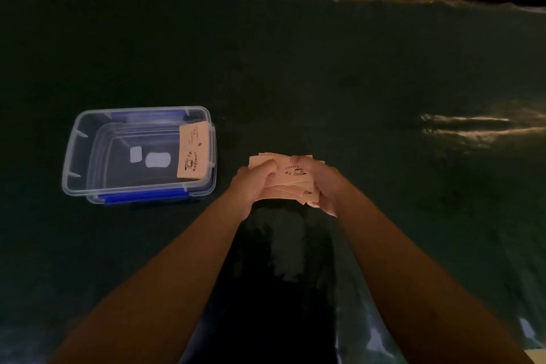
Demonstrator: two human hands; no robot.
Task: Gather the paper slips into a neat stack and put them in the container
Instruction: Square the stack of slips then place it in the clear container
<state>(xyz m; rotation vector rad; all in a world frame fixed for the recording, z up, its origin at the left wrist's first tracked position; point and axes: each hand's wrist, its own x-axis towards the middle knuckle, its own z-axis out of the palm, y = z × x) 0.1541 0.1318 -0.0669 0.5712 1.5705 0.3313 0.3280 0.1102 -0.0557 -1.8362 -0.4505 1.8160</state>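
Note:
A bundle of tan paper slips (pixel 291 176) printed with a coffee cup sits between both hands at the centre of the head view. My left hand (pixel 252 183) grips its left side, thumb on top. On the right side my right hand (pixel 320 186) clasps it the same way. The edges of the slips are uneven and fan out at the lower right. A clear plastic container (pixel 76 156) with blue clips stands open to the left. One tan slip (pixel 193 152) leans against its right inner wall.
A dark green cloth (pixel 384 83) covers the table, with a rippled far edge. Two small white labels show on the container's bottom. A bright glare streak lies on the cloth at the right.

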